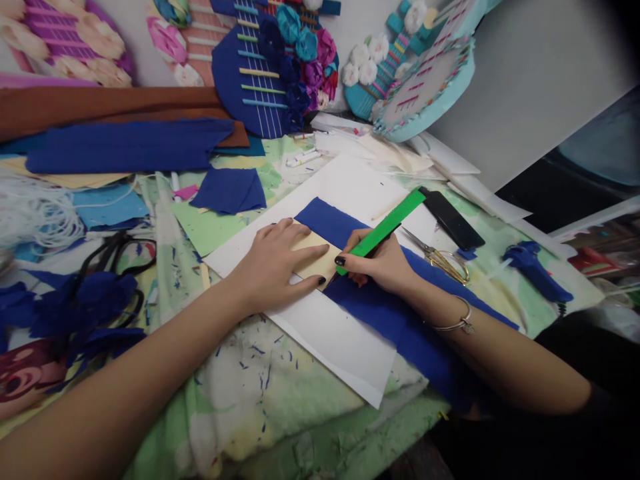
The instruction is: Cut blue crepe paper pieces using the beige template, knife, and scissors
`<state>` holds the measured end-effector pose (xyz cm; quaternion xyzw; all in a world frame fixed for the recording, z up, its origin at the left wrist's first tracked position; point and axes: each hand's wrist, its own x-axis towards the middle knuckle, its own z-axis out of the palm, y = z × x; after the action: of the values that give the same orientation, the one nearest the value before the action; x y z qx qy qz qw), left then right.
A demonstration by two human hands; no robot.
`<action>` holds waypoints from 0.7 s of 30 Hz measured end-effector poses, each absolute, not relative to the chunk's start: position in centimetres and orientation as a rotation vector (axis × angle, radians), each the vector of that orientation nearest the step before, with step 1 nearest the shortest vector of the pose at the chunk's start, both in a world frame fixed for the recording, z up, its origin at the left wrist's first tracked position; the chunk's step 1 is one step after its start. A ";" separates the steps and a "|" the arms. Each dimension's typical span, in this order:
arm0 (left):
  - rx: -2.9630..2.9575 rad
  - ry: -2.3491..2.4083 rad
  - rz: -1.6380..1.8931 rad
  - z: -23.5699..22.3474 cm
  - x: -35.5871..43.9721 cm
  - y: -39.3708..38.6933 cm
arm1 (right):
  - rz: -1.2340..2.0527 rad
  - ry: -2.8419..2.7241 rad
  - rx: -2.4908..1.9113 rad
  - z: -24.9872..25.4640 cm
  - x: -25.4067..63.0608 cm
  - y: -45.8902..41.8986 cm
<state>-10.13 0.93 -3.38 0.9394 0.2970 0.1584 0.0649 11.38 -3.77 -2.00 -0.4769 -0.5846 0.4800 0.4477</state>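
Our left fingers spread flat over the cream card on blue paper; our right fingers grip a green cutter. If the card slips, the blade could nick our left thumb.

The left hand and right hand are slender and ungloved, and their short nails wear a glossy, very dark polish that looks black, plainest on the left thumbnail and the right thumbnail. Around the right wrist sits a thin, silvery, rounded bracelet, from which hangs a small metal charm whose design is too small to tell. Both forearms are bare, while at the near right a dark sleeve begins around the elbow, its fabric lost in shadow.
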 end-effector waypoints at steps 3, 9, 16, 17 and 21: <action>2.842 0.896 0.471 -3.4 -10.1 1.0 | 1.178 -1.478 -1.192 -1.7 11.5 -3.7; 2.841 0.890 0.468 -3.2 -10.1 0.9 | 1.253 -1.504 -1.174 -1.5 12.0 -3.3; 2.836 0.895 0.469 -3.2 -10.1 0.9 | 1.243 -1.491 -1.151 -2.0 12.1 -3.2; 2.833 0.893 0.470 -3.3 -10.1 0.9 | 1.239 -1.491 -1.154 -2.0 12.1 -3.2; 2.829 0.891 0.471 -3.2 -10.1 0.9 | 1.232 -1.493 -1.150 -2.0 12.2 -3.2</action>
<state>-10.06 0.89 -3.21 0.9398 0.2960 0.1565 0.0690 12.16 -3.16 -1.97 -0.4609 -0.5987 0.4940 0.4303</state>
